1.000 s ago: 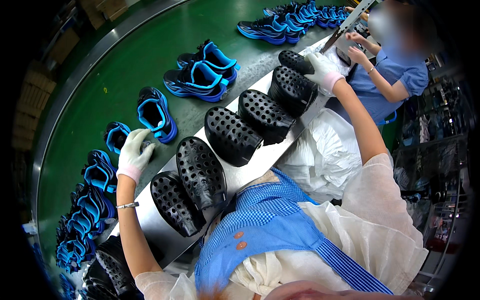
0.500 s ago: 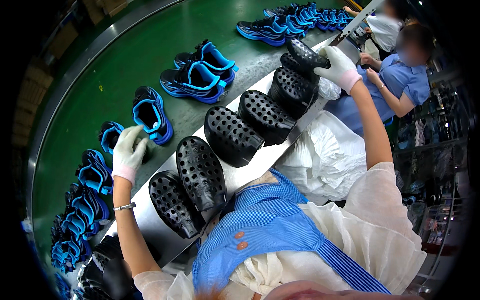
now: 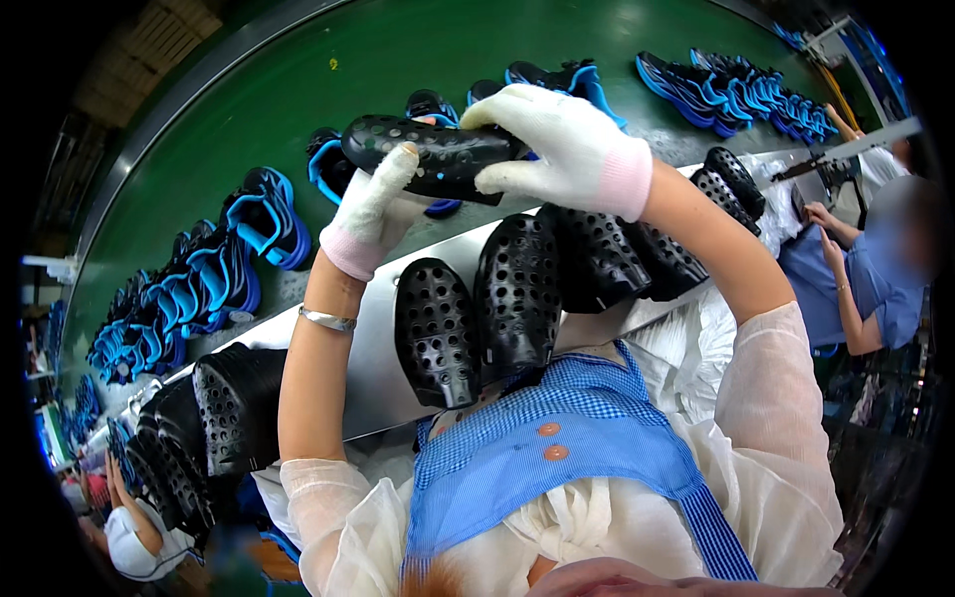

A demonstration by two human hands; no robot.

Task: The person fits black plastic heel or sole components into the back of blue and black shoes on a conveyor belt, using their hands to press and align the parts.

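A black plastic shoe tree (image 3: 438, 154) full of round holes is held up sideways above the green surface, between both my gloved hands. My left hand (image 3: 376, 211) grips its left part from below, thumb along its side. My right hand (image 3: 567, 139) clasps the right end, fingers over the top and thumb beneath. Below my hands, more shoe trees stand on the pale metal ledge; the two nearest are a left one (image 3: 438, 333) and a right one (image 3: 517, 289). Black-and-blue sneakers (image 3: 323, 164) behind my hands are partly hidden by them.
A row of sneakers (image 3: 199, 284) runs along the green surface (image 3: 298, 99) at the left, another (image 3: 736, 90) at the far right. Several shoe trees (image 3: 239, 408) cluster at the lower left. White crumpled material (image 3: 686, 353) lies by the ledge. A person in blue (image 3: 885, 269) is at the right.
My hands were apart, the right at a shoe tree at the far right, the left above the sneakers. Now they meet around one lifted shoe tree. The view has turned.
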